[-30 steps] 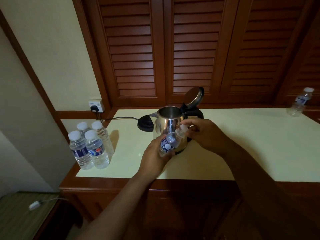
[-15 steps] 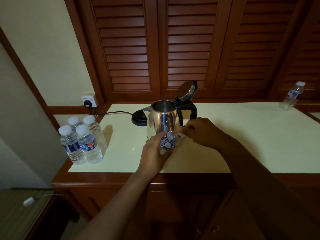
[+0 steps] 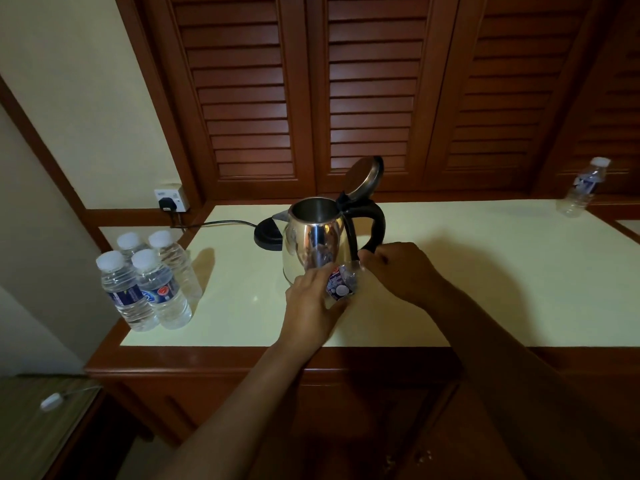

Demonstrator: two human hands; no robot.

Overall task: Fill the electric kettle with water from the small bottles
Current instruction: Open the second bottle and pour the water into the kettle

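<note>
Left hand (image 3: 311,303) curls round small bottle (image 3: 341,284); right hand (image 3: 403,268) pinches at its neck end; both forearms extended forward.

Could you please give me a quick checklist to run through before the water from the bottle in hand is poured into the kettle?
1. Kettle lid open: ok, it stands tipped back, the mouth clear.
2. Kettle off its base: ok, it stands on the counter in front of it.
3. Held bottle gripped: ok, the left hand wraps its body.
4. Cap off: cannot tell, the right hand covers the neck.
5. Bottle over the kettle mouth: not ok, it is low, in front of the kettle body.
6. More bottles ready: ok, four capped bottles stand at the left.
</note>
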